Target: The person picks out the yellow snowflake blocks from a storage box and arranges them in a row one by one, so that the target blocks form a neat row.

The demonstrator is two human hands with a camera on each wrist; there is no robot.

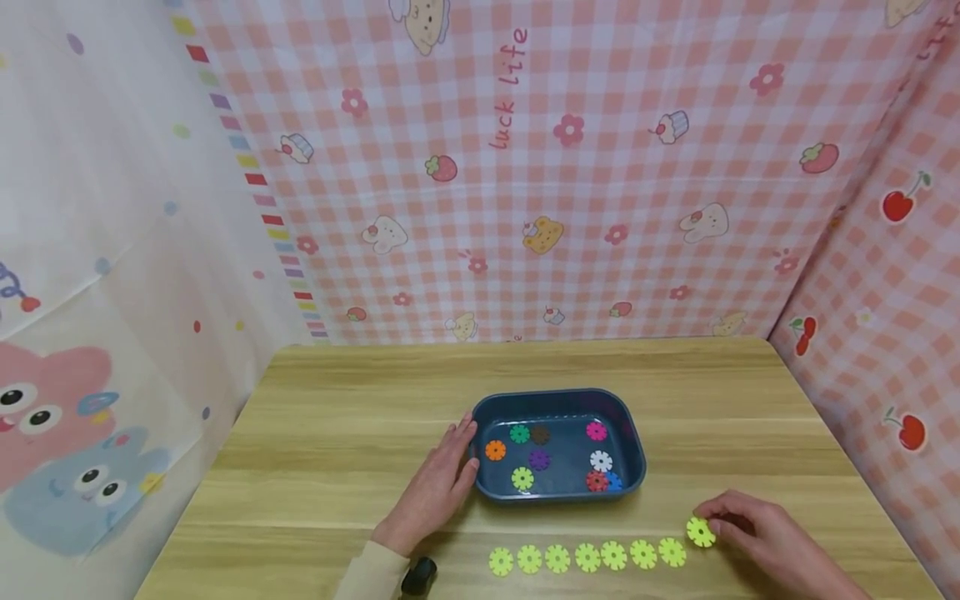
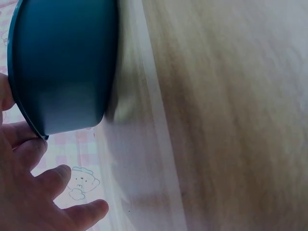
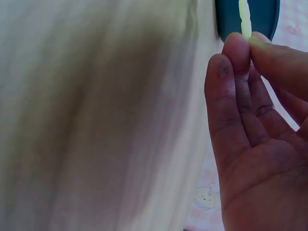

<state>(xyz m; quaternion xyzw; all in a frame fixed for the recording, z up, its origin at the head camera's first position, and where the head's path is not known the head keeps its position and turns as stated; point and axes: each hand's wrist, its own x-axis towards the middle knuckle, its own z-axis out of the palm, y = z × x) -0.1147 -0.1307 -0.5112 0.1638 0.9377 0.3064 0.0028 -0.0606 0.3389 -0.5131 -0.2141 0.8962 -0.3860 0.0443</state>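
Note:
In the head view my right hand point(image 1: 765, 533) pinches a yellow-green notched plastic disc point(image 1: 701, 532) between thumb and fingertips, at the right end of a row. The right wrist view shows that disc point(image 3: 245, 19) edge-on. Several matching yellow-green discs point(image 1: 587, 557) lie flat in a line in front of the dark blue tray point(image 1: 558, 497). My left hand point(image 1: 435, 490) rests against the tray's left side, its fingers extended. Seen from the left wrist, fingers touch the tray's rim point(image 2: 28, 121) while others spread apart from it.
Inside the tray lie loose notched discs: orange point(image 1: 495, 451), green point(image 1: 519, 433), brown, purple point(image 1: 539, 459), yellow-green, pink point(image 1: 596, 431), white point(image 1: 601, 461), red and blue. A wooden table point(image 1: 360, 417) carries everything, with patterned cloth point(image 1: 525, 192) hanging behind and at both sides.

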